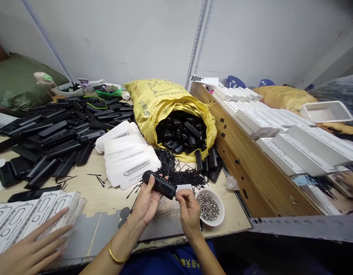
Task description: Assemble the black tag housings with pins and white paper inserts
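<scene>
My left hand point(149, 202), a gold bangle on its wrist, grips an oblong black plastic case point(159, 184) with a row of small openings along one edge. My right hand point(188, 212) pinches at the case's right end; whatever is between those fingertips is too small to make out. Just right of that hand stands a white bowl point(221, 204) of small shiny metal pieces point(208, 206). Beyond the case lie a heap of thin black sticks point(183, 177) and a fanned stack of printed white cards point(130, 156).
A yellow sack point(162, 91) spills black parts at the back. Black cases point(56, 133) are piled left. A co-worker's hand point(36, 244) rests by white boxes point(36, 214). Past a wooden partition point(256, 175), more boxes point(305, 152) and another person's hand point(350, 179) show.
</scene>
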The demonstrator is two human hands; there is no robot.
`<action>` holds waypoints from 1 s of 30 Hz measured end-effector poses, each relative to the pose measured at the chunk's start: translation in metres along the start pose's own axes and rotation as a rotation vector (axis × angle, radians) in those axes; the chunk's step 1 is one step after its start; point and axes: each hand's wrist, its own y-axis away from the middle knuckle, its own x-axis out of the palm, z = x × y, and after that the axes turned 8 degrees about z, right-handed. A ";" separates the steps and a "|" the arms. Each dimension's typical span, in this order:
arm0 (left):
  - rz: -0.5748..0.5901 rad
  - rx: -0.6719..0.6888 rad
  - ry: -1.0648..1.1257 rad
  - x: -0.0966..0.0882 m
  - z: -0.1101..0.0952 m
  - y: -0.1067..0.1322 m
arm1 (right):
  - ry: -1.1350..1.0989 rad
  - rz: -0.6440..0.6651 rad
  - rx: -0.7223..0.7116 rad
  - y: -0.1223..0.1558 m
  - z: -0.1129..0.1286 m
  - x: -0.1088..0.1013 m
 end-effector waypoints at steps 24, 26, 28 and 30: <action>0.240 0.251 -0.700 -0.026 -0.001 -0.014 | -0.043 -0.001 0.245 -0.078 -0.042 -0.050; 0.153 0.217 -0.658 -0.035 0.005 -0.036 | -0.017 0.017 0.219 -0.077 -0.038 -0.046; 0.157 0.199 -0.713 -0.038 0.009 -0.048 | 0.001 0.017 0.195 -0.080 -0.035 -0.037; 0.180 0.176 -0.824 -0.040 0.014 -0.050 | 0.037 0.033 0.167 -0.086 -0.031 -0.024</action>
